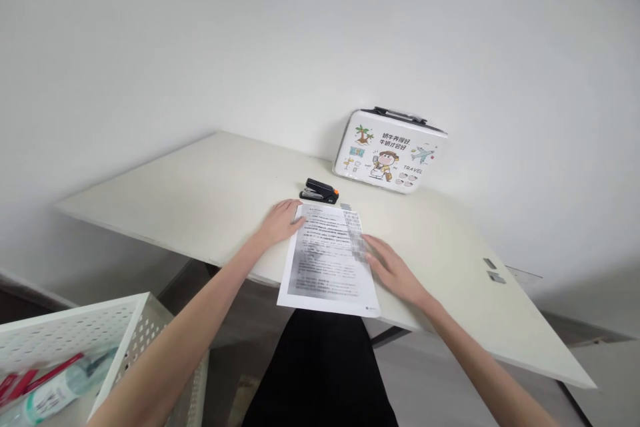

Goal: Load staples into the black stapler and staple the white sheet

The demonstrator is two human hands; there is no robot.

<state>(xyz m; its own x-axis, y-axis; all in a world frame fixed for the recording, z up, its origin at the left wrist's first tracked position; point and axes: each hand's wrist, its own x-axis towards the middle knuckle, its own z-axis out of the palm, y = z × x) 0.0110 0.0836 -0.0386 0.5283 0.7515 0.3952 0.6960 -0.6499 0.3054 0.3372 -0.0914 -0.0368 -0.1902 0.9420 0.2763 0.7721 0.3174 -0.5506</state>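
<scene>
A printed sheet of paper (325, 267), possibly a stack, lies on the table with its near end past the front edge. My left hand (281, 221) rests beside its upper left corner, fingers stretched flat and the thumb over the paper's edge. At the right edge of the sheet, my right hand (394, 270) touches the margin with extended fingers, thumb and forefinger apart. Just beyond the top of the paper sits a black stapler (320, 192) with an orange part at its right end. A small grey piece (345, 206) lies by the paper's upper right corner.
A white cartoon-printed case (390, 153) stands against the wall at the back of the white table (200, 193). Two small grey pieces (494, 273) lie on the right side. A white perforated basket (143, 320) at lower left holds a bottle (53, 397) and red items.
</scene>
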